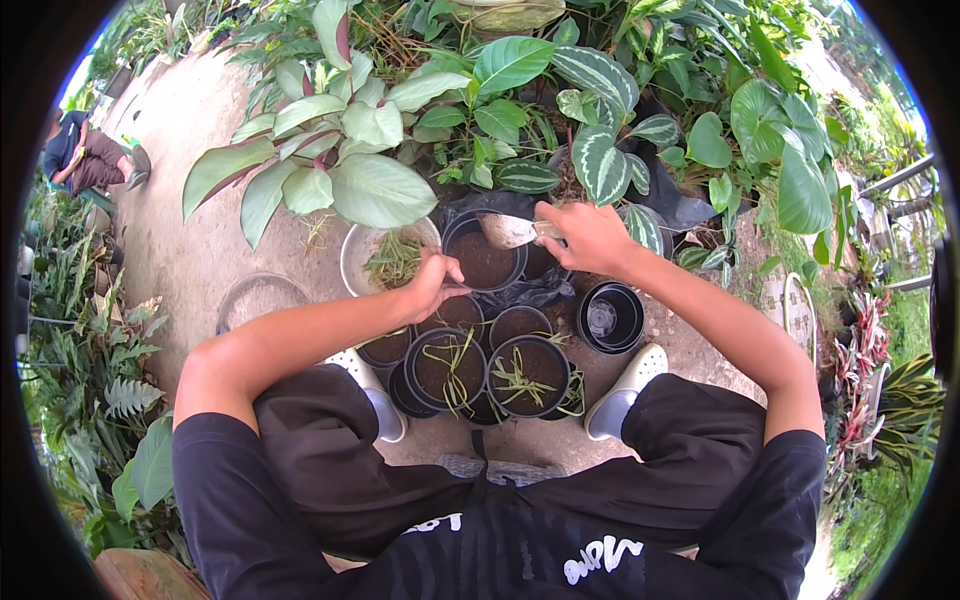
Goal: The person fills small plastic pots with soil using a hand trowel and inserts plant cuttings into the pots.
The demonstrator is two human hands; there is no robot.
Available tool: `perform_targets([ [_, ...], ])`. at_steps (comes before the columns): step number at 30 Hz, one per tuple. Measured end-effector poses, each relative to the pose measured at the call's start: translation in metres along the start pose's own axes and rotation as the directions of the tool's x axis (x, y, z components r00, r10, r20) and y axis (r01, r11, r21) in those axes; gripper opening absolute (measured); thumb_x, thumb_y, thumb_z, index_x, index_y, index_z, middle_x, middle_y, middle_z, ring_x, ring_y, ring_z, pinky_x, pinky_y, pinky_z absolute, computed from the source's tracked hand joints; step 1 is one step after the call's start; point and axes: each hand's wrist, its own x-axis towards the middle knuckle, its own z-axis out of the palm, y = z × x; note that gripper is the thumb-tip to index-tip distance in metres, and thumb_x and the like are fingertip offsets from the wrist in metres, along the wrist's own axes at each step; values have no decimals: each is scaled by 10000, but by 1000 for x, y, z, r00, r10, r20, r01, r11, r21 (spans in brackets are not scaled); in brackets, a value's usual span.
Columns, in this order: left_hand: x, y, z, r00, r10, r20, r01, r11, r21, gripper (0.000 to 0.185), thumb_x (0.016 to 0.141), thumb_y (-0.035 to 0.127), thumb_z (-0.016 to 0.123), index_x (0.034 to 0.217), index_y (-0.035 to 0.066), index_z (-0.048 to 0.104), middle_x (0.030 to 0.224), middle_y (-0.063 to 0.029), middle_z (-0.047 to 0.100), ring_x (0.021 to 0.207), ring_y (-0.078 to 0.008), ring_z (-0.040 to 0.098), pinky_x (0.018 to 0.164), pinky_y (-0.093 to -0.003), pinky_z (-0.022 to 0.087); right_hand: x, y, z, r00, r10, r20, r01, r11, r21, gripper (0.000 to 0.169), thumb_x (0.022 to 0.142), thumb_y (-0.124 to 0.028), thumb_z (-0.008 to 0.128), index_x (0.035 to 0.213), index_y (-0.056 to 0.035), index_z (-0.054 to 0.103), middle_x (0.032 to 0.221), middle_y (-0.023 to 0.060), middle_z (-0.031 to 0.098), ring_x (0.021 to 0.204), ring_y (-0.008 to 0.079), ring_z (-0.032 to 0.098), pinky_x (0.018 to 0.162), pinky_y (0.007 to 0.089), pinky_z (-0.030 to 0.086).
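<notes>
My right hand point(592, 236) grips the handle of a small trowel point(508, 231). Its soil-smeared blade is over a large black plastic pot point(480, 259) with brown soil inside. At that pot's near left edge, my left hand point(435, 285) has its fingers on the rim. Left of the pot, a pale round basin point(356, 259) holds a heap of cut green plant pieces point(394, 259). Closer to me stand several smaller black pots of soil. Thin green cuttings lie across the soil of a left pot point(450, 371) and a right pot point(529, 379).
Nested black pots point(611, 319) stand right of the soil pots. Black plastic sheeting point(525, 292) lies around the large pot. Broad-leaved potted plants point(375, 150) overhang the work area. My clogs point(634, 382) flank the pots. A seated person point(82, 154) is at far left.
</notes>
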Motion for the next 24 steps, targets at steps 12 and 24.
perform_targets([
  [12, -4, 2, -1, 1000, 11, 17, -11, 1000, -3, 702, 643, -38, 538, 1268, 74, 239, 1064, -134, 427, 919, -242, 517, 861, -456, 452, 9, -43, -8, 992, -4, 129, 1, 1000, 24, 338, 776, -258, 675, 1038, -52, 617, 739, 204, 655, 745, 377, 662, 668, 466, 528],
  [24, -8, 2, -1, 1000, 2, 28, -4, 995, 104, 777, 662, -37, 526, 1353, 50, 182, 1023, -129, 425, 874, -216, 510, 846, -437, 455, 14, -49, -16, 982, -63, 176, 58, 998, 35, 318, 782, -262, 686, 1023, -61, 635, 761, 192, 663, 785, 362, 666, 708, 469, 527],
])
